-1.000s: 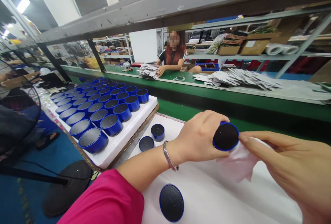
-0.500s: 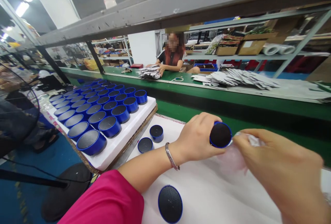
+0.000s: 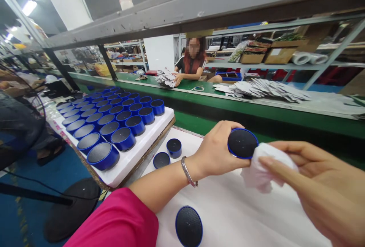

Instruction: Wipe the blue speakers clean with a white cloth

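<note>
My left hand point(image 3: 218, 150) is wrapped round a small round blue speaker point(image 3: 242, 143) with a black mesh face, held above the white foam sheet point(image 3: 236, 216). My right hand point(image 3: 322, 188) pinches a bunched white cloth point(image 3: 264, 167) that touches the speaker's lower right edge. A silver bracelet point(image 3: 186, 171) circles my left wrist, and a pink sleeve covers the forearm. Three more blue speakers lie on the sheet: one near the bottom edge point(image 3: 188, 225) and two further back point(image 3: 173, 147) point(image 3: 161, 160).
To the left, a white foam tray point(image 3: 142, 144) holds several rows of blue speakers. A green conveyor point(image 3: 256, 112) runs behind. Across it a person in a black top handles a stack of flat cards point(image 3: 167, 77); more cards point(image 3: 265, 89) lie to the right. A fan base point(image 3: 71, 209) stands on the blue floor.
The speaker has been lifted and tilted slightly in my left hand. My right hand has bunched the cloth tighter and brought it back against the speaker's edge.
</note>
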Demonstrator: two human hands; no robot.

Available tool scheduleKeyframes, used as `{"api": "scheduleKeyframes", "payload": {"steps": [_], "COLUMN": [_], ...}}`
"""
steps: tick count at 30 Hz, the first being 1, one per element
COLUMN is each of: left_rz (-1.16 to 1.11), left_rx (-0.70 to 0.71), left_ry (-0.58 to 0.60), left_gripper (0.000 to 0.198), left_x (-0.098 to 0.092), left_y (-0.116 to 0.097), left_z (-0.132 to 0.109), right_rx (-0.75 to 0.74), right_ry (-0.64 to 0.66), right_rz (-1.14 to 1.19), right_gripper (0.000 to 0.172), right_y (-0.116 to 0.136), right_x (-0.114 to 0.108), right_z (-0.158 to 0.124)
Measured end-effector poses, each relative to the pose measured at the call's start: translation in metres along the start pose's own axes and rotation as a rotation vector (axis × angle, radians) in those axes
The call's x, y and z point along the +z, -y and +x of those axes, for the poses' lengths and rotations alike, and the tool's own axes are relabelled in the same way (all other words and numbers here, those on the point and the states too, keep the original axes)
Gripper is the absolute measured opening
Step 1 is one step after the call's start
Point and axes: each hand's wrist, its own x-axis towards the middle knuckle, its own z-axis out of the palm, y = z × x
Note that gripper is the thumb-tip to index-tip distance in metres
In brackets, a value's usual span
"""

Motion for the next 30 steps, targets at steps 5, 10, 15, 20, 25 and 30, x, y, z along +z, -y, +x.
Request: {"api": "scheduleKeyframes", "payload": {"steps": [5,10,15,20,25,30], "left_rz": [0.142,0.220,0.130,-0.076,-0.176,-0.157], "left_rx": [0.148,0.274,0.187,0.015,-0.074,-0.106], "left_ry": [-0.084,-0.102,0.088,0.232,0.201,0.155], "left_gripper": [0.050,0.049,0.051,0.056,0.058,0.062], "left_x": [0.000,0.001,0.001,-0.001,-0.005,-0.008], "left_y": [0.008,0.010,0.004,-0.006,-0.015,-0.017], "left_z": [-0.003,-0.001,0.004,0.005,0.003,0.006], "right_rx": [0.044,0.047,-0.015,0.126,0.167,0.135], "right_ry": [-0.098,-0.222,-0.303,-0.282,-0.190,-0.155], "right_rz": [-0.173,-0.090,-0.009,0.261,0.472,0.491], "right_gripper": [0.059,0.059,0.057,0.058,0.068,0.073], "right_y": [0.016,0.008,0.000,0.002,-0.005,-0.007], "right_x": [0.020,0.027,0.024,0.018,0.005,-0.004], "right_z": [-0.020,-0.026,-0.024,-0.004,0.027,0.030]}}
